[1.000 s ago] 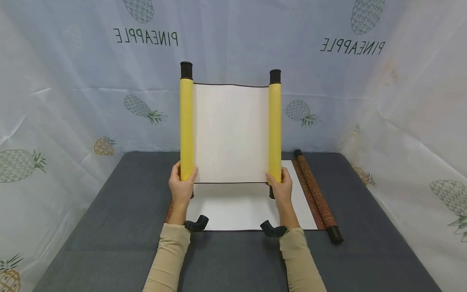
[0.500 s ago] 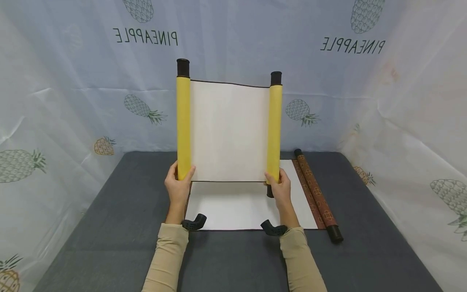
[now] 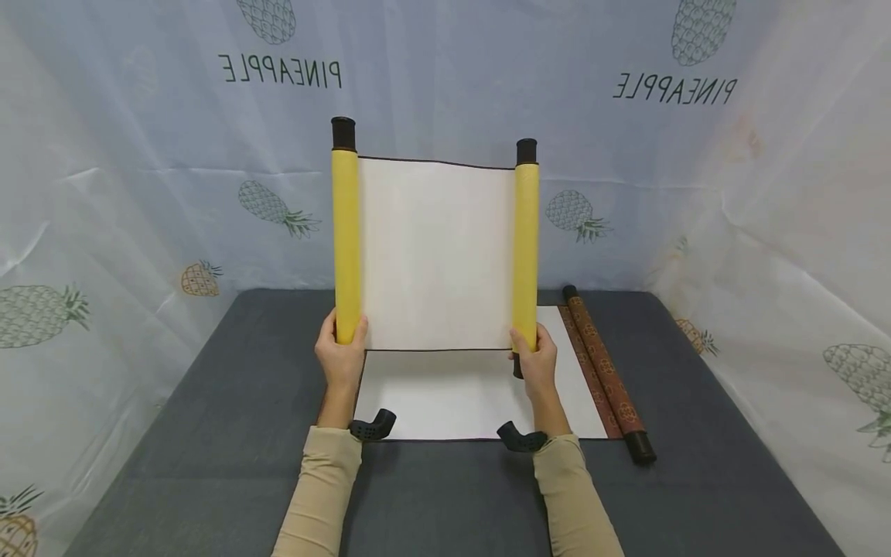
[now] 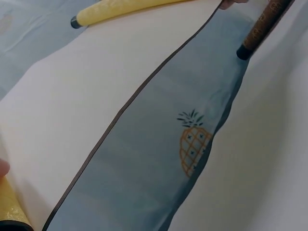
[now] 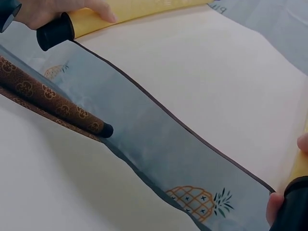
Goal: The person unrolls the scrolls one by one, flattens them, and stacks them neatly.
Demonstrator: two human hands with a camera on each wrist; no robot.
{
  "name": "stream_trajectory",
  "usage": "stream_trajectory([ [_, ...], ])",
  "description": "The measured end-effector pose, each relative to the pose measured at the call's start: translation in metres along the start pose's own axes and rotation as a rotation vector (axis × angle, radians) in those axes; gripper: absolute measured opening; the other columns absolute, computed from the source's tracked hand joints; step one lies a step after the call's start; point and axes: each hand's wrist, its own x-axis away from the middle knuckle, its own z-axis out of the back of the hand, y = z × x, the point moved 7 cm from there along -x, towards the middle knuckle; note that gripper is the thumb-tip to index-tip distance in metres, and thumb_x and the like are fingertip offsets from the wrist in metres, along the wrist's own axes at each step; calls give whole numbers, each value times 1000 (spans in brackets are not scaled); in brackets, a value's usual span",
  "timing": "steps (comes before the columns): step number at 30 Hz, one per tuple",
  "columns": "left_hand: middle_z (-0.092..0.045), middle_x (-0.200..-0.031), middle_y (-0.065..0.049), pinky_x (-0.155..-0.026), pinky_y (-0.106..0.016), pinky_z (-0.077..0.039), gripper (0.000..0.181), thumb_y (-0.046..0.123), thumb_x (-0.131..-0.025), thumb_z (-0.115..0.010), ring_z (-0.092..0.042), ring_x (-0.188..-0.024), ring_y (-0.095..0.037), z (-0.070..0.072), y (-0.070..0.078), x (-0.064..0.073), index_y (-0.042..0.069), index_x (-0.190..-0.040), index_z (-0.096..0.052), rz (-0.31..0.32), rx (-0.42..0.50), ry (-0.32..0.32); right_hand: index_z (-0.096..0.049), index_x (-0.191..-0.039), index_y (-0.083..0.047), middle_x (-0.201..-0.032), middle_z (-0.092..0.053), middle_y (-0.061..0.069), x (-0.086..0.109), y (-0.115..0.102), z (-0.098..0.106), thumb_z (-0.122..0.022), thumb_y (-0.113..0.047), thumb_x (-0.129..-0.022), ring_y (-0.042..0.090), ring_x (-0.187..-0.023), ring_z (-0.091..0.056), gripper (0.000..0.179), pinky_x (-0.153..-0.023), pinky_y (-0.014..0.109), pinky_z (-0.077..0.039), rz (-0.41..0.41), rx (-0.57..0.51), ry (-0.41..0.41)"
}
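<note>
Pineapple-print curtain (image 3: 445, 85) behind grey surface (image 3: 209, 464); I've got left hand (image 3: 339, 354) and right hand (image 3: 538, 358), each grip wrapped round its own side of yellow scroll (image 3: 436, 255), held up, partly unrolled, above brown-edged scroll (image 3: 438, 398)

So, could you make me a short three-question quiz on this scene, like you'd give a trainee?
1. Multiple choice: the left hand grips a roller coloured A) red, B) yellow, C) green.
2. True or false: the brown roller lies on the dark table.
3. Fill in: the word printed on the backdrop, seen mirrored, is ____.

Key: 1. B; 2. True; 3. PINEAPPLE.
</note>
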Motion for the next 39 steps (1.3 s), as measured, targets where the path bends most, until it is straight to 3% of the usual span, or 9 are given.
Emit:
stream_trajectory([
  [11,-65,-106,-24,-68,-15,-39,50,7,-78,-77,-48,-77,2,0,-3,-1,-3,-124,-61,88,10,-12,-55,-119,3,-81,-50,-3,-2,3,4,-73,-8,-83,5,-53,-51,41,-53,19,-49,-24,-45,22],
  [17,-65,-104,-31,-68,-16,-38,45,1,-79,-73,-46,-74,4,0,-2,-1,-10,-120,-59,60,-30,-2,-55,-119,5,-80,-49,-2,-2,2,5,-71,-3,-83,5,-51,-51,40,-51,18,-48,-6,-37,36],
  [27,-66,-105,-25,-65,-16,-40,49,12,-80,-76,-48,-75,1,5,-5,-3,-2,-125,-60,96,-13,4,-49,-124,2,-91,-56,-1,-4,-3,8,-65,0,-85,5,-66,-55,42,-56,18,-53,25,-20,38],
  [34,-65,-93,-25,-62,-17,-37,41,14,-80,-76,-45,-68,1,9,-6,-6,-4,-115,-64,55,-61,17,-52,-126,-2,-91,-56,-3,-6,-2,11,-66,-7,-88,4,-68,-56,41,-58,18,-53,29,5,19],
  [39,-62,-93,-20,-65,-17,-36,39,15,-82,-75,-45,-71,0,7,-7,-7,-3,-115,-64,42,-51,0,-51,-131,-4,-95,-52,-5,-7,-4,12,-68,-13,-89,3,-76,-54,46,-63,15,-52,26,28,-5],
])
